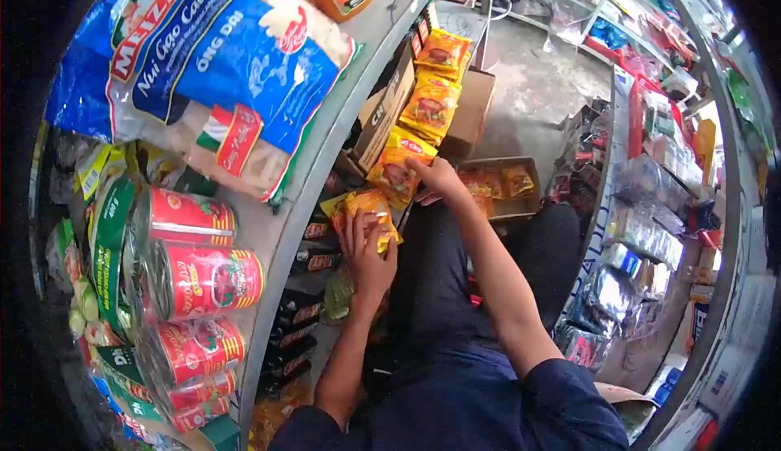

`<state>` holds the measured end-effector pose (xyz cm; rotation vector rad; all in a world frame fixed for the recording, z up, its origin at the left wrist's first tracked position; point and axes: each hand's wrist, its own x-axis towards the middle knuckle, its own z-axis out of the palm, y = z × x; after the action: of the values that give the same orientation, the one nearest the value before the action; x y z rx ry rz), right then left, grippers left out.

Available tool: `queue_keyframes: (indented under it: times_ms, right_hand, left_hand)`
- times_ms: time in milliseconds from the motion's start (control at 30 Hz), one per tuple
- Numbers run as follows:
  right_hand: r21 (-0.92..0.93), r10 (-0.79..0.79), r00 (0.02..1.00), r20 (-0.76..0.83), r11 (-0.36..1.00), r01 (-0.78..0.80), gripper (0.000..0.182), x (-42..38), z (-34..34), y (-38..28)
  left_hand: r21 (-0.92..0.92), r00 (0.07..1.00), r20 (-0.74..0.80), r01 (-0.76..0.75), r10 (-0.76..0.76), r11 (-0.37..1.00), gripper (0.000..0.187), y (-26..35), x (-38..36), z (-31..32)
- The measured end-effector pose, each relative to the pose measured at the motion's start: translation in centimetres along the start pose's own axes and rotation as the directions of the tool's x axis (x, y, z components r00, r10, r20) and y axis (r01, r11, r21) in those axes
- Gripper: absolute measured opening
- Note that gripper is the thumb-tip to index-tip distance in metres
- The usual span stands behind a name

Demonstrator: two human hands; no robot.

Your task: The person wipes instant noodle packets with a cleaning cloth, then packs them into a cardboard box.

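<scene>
Left hand (370, 262) spreads its fingers over a yellow packet (376, 207); right hand (438, 180) touches the nearest of a row of yellow packets (429, 105). Whether either grips, I cannot tell. Left of the left hand, a shelf (307, 176) stands before red cans (213, 278); right of the right hand sits an open box (519, 206).

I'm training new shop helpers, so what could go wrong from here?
The overlapping row of glossy yellow-orange packets at the right hand might slide if nudged. The yellow-orange plastic packet under the left hand could crumple if pressed. The large blue-and-clear plastic pasta bag, near the edge of the grey shelf, might fall if bumped.
</scene>
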<state>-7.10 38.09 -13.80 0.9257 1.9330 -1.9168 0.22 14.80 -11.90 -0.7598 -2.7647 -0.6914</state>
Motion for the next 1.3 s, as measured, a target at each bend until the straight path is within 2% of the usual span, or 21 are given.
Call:
queue_keyframes:
  times_ms: [33,100,167,200,233,300,333,400,500,600,700,767,833,867,900,1067,1167,1267,1300]
  right_hand:
    - [0.004,-0.001,1.000,0.026,1.000,0.000,0.068,0.6,0.0,-0.2]
    - [-0.087,-0.087,0.996,-0.036,0.993,0.084,0.059,0.8,0.3,0.5]
    - [-0.136,-0.229,0.949,-0.219,0.970,0.202,0.057,2.5,1.6,2.8]
    - [-0.186,-0.169,0.929,-0.328,0.976,0.112,0.057,2.7,2.2,2.7]
    - [-0.174,-0.117,0.948,-0.296,0.983,0.067,0.059,2.7,1.9,2.9]
    - [-0.047,-0.211,0.921,-0.328,0.977,0.207,0.060,2.1,2.3,2.9]
    - [-0.036,-0.184,0.924,-0.335,0.982,0.183,0.061,1.8,2.5,2.6]
    - [-0.013,-0.131,0.930,-0.344,0.991,0.135,0.064,0.9,2.7,1.7]
    - [0.176,-0.012,0.965,-0.260,0.983,0.060,0.067,0.0,2.1,0.6]
    - [0.062,-0.173,0.910,-0.377,0.975,0.211,0.070,0.5,3.3,0.9]
    - [-0.062,-0.235,0.828,-0.509,0.969,0.238,0.071,0.4,5.2,1.0]
    - [-0.048,-0.175,0.761,-0.625,0.981,0.186,0.067,0.1,6.6,0.7]
    - [0.006,-0.247,0.704,-0.666,0.942,0.336,0.068,-0.3,7.3,0.4]
    - [0.255,-0.156,0.799,-0.581,0.897,0.360,0.073,-0.8,7.5,0.7]
    - [0.277,-0.110,0.822,-0.558,0.909,0.310,0.078,-1.8,7.4,0.2]
    - [0.245,-0.149,0.776,-0.612,0.898,0.365,0.080,-1.2,7.8,0.8]
    - [0.255,-0.168,0.746,-0.644,0.872,0.417,0.075,-1.7,6.6,0.7]
    - [0.466,-0.126,0.816,-0.564,0.768,0.440,0.071,-4.7,3.5,-0.3]
    - [0.608,-0.179,0.828,-0.531,0.601,0.520,0.060,-0.8,4.1,2.1]
  left_hand:
    - [-0.014,1.000,-0.010,0.004,-0.004,1.000,0.030,0.0,-0.1,0.2]
    - [-0.021,1.000,-0.009,0.007,-0.007,1.000,0.029,-0.1,-0.3,0.3]
    - [-0.011,1.000,0.011,0.003,-0.003,1.000,0.029,-0.1,-0.3,0.2]
    - [-0.007,1.000,0.017,0.013,-0.013,1.000,0.029,0.0,-0.4,0.2]
    - [0.006,1.000,0.015,0.001,-0.001,1.000,0.027,0.0,-0.5,0.3]
    - [0.039,1.000,0.012,-0.020,0.019,0.999,0.022,-0.2,-0.6,0.6]
    - [-0.014,1.000,0.008,0.002,-0.002,1.000,0.023,-0.2,-0.6,0.7]
    - [0.015,1.000,0.022,0.019,-0.020,1.000,0.025,0.1,-0.8,0.7]
    - [0.042,0.999,0.035,0.018,-0.019,0.999,0.028,0.3,-0.8,0.5]
    - [0.054,0.999,0.038,0.019,-0.021,0.998,0.032,0.5,-0.9,0.6]
    - [0.063,0.999,0.037,0.000,-0.002,0.998,0.032,0.4,-0.8,0.8]
    - [0.075,0.999,0.038,-0.019,0.016,0.997,0.032,0.6,-0.7,0.8]
    - [0.095,0.999,0.036,-0.027,0.024,0.995,0.031,0.8,-0.8,0.8]
    - [0.096,0.999,0.031,-0.034,0.031,0.995,0.031,0.9,-0.9,0.8]
    - [0.095,0.999,0.024,-0.038,0.036,0.995,0.031,0.8,-0.9,0.9]
    - [0.123,0.999,0.013,-0.050,0.049,0.991,0.029,0.6,-1.0,1.2]
    - [0.126,1.000,0.006,-0.031,0.031,0.992,0.028,0.7,-0.9,1.3]
    - [0.135,1.000,0.003,-0.019,0.018,0.991,0.028,0.6,-0.9,1.4]
    - [0.149,1.000,0.001,-0.018,0.018,0.989,0.029,0.8,-0.8,1.2]
